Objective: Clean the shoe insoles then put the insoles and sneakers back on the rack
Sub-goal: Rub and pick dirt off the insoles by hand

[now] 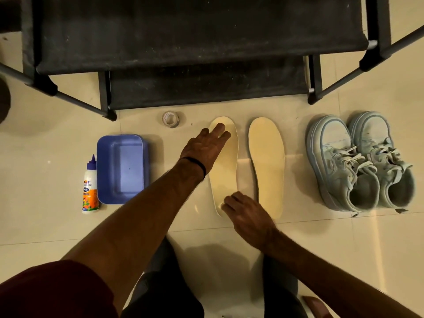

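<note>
Both hands (pixel 246 214) on left insole (pixel 226 171) ends

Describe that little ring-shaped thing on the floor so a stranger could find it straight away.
Start at the black shoe rack at the top of the view and drop to the tiled floor just in front of its lower shelf. There, between the blue tub and the nearer insole, lies a roll of tape. It is the only round, hollow item there.
</note>
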